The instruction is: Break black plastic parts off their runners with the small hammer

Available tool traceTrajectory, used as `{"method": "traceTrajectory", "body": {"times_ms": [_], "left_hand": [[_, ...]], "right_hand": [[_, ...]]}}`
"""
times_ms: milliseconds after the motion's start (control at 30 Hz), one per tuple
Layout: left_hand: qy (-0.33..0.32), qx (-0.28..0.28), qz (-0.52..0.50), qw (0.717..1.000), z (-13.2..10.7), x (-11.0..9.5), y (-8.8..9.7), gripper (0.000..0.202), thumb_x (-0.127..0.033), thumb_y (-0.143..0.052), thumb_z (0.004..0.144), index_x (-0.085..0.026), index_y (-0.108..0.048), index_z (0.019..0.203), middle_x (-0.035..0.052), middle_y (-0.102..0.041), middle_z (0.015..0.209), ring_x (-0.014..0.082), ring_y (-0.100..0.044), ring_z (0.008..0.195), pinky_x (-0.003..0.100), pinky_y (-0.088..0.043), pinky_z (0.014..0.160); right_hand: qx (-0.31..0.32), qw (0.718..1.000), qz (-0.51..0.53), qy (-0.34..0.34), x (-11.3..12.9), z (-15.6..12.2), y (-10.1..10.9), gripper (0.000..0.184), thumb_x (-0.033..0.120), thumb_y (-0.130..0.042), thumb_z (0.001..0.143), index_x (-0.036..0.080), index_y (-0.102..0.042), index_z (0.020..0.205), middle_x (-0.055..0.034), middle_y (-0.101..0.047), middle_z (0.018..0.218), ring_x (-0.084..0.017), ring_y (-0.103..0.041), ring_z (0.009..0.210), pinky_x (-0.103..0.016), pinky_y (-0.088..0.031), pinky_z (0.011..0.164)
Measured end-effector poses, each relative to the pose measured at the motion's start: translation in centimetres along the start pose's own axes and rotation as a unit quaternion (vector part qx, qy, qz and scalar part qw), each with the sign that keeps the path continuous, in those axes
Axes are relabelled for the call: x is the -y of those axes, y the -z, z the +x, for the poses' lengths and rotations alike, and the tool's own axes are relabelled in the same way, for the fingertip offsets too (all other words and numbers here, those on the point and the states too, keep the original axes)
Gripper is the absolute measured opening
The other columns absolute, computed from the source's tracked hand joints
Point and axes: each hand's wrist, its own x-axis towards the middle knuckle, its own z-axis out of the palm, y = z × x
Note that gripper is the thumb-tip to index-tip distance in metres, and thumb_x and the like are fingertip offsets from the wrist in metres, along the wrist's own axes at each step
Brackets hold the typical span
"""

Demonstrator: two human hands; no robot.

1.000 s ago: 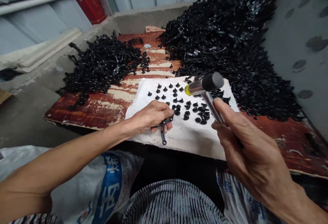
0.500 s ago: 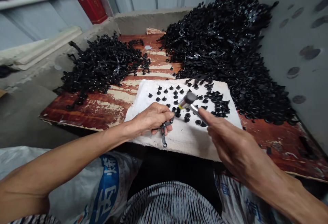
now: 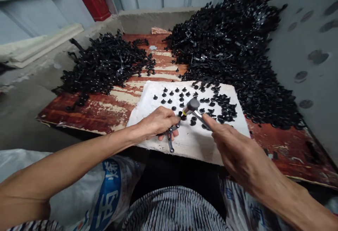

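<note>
My left hand is closed on a black jointed plastic part, whose arm with a ring end hangs below the fingers. In my right hand is the handle of a small mallet with a dark head and a yellow band. The mallet's head is just right of my left fingertips, over a black piece at the top of the jointed part; whether it touches cannot be made out. Several small black round-based pegs stand in loose rows on the white board beneath both hands.
A big heap of black parts covers the table's back right. A smaller heap lies at the left on the worn red-brown table. A grey panel bounds the right side. White sacks stand below the front edge.
The mallet head has dropped slightly and shifted a little left, nearer my left fingertips. My left hand still grips the jointed part, and the view has tilted slightly.
</note>
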Motion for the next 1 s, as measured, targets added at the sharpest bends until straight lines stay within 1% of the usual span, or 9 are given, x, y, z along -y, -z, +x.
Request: {"method": "traceTrajectory", "body": {"times_ms": [100, 267, 333, 400, 533, 733, 833, 900, 1000], "left_hand": [[0.003, -0.002, 0.012, 1.0, 0.1, 0.0, 0.0, 0.025, -0.016, -0.05, 0.093, -0.015, -0.052, 0.068, 0.0034, -0.067, 0.057, 0.0099, -0.058, 0.038, 0.016, -0.031, 0.028], [-0.018, 0.0, 0.04, 0.999, -0.2, -0.2, 0.5, 0.022, -0.018, -0.051, 0.092, -0.016, -0.052, 0.07, 0.0016, -0.066, 0.057, 0.0089, -0.057, 0.039, 0.015, -0.028, 0.03], [-0.049, 0.02, 0.064, 0.997, -0.8, -0.4, 0.7, 0.022, -0.021, -0.053, 0.09, -0.016, -0.053, 0.069, 0.0013, -0.066, 0.058, 0.0082, -0.056, 0.04, 0.015, -0.029, 0.032], [-0.092, 0.056, 0.101, 0.989, -1.6, -0.6, 0.8, 0.022, -0.024, -0.054, 0.089, -0.016, -0.056, 0.069, 0.0007, -0.066, 0.058, 0.0077, -0.055, 0.043, 0.015, -0.033, 0.037], [-0.147, 0.079, 0.186, 0.968, -3.3, -0.5, 0.6, 0.023, -0.027, -0.053, 0.087, -0.016, -0.059, 0.068, -0.0012, -0.064, 0.057, 0.007, -0.049, 0.045, 0.017, -0.033, 0.043], [-0.21, -0.041, 0.243, 0.946, -4.6, 1.0, 0.7, 0.028, -0.032, -0.054, 0.087, -0.017, -0.058, 0.064, -0.0046, -0.049, 0.055, 0.0083, -0.044, 0.054, 0.02, -0.031, 0.051], [-0.236, -0.078, 0.247, 0.937, -4.8, 1.6, 1.2, 0.022, -0.032, -0.057, 0.086, -0.018, -0.062, 0.07, -0.003, -0.056, 0.065, 0.0102, -0.051, 0.065, 0.021, -0.037, 0.062], [-0.237, -0.139, 0.201, 0.94, -4.8, 1.9, 1.7, 0.015, -0.034, -0.064, 0.082, -0.018, -0.064, 0.083, -0.0007, -0.064, 0.081, 0.012, -0.056, 0.076, 0.022, -0.042, 0.07], [-0.19, -0.178, 0.063, 0.964, -4.7, 2.4, 2.3, 0.034, -0.039, -0.073, 0.075, -0.017, -0.061, 0.099, 0.0041, -0.067, 0.097, 0.0139, -0.061, 0.081, 0.024, -0.047, 0.069]], "right_hand": [[-0.025, 0.999, -0.029, 0.031, 0.0, -0.1, 0.1, 0.062, 0.013, -0.044, 0.092, 0.027, -0.039, 0.152, -0.0053, -0.06, 0.08, -0.016, -0.05, 0.052, -0.029, -0.049, 0.048], [0.002, 1.0, -0.003, 0.016, 0.7, 1.3, 0.5, 0.048, 0.016, -0.044, 0.093, 0.021, -0.054, 0.139, -0.01, -0.068, 0.1, -0.02, -0.065, 0.075, -0.032, -0.054, 0.065], [-0.021, 0.999, 0.03, -0.012, 0.9, 2.6, 0.6, 0.034, 0.023, -0.047, 0.094, 0.019, -0.062, 0.124, -0.0081, -0.068, 0.095, -0.019, -0.062, 0.076, -0.031, -0.051, 0.066], [0.0, 0.995, 0.075, -0.062, 1.0, 3.8, 0.3, 0.018, 0.031, -0.053, 0.091, 0.018, -0.067, 0.095, -0.0016, -0.059, 0.071, -0.016, -0.051, 0.06, -0.028, -0.043, 0.055], [0.064, 0.965, 0.207, -0.149, 1.2, 5.3, -0.9, 0.022, 0.036, -0.063, 0.078, 0.02, -0.057, 0.065, 0.0027, -0.048, 0.058, -0.012, -0.04, 0.054, -0.025, -0.03, 0.049], [0.088, 0.931, 0.301, -0.186, 2.5, 5.1, -2.2, 0.02, 0.037, -0.062, 0.077, 0.021, -0.053, 0.069, 0.0067, -0.044, 0.054, -0.007, -0.033, 0.042, -0.022, -0.026, 0.039], [0.101, 0.917, 0.328, -0.202, 2.9, 5.0, -2.4, 0.021, 0.038, -0.063, 0.076, 0.021, -0.053, 0.07, 0.0081, -0.041, 0.052, -0.006, -0.03, 0.037, -0.021, -0.025, 0.035], [0.079, 0.909, 0.344, -0.222, 3.0, 5.1, -2.3, 0.022, 0.04, -0.064, 0.076, 0.02, -0.054, 0.071, 0.0086, -0.04, 0.051, -0.006, -0.03, 0.037, -0.02, -0.026, 0.035], [0.026, 0.893, 0.363, -0.264, 3.2, 5.4, -2.1, 0.026, 0.041, -0.069, 0.072, 0.02, -0.055, 0.073, 0.0089, -0.041, 0.051, -0.006, -0.033, 0.038, -0.02, -0.029, 0.034]]}}
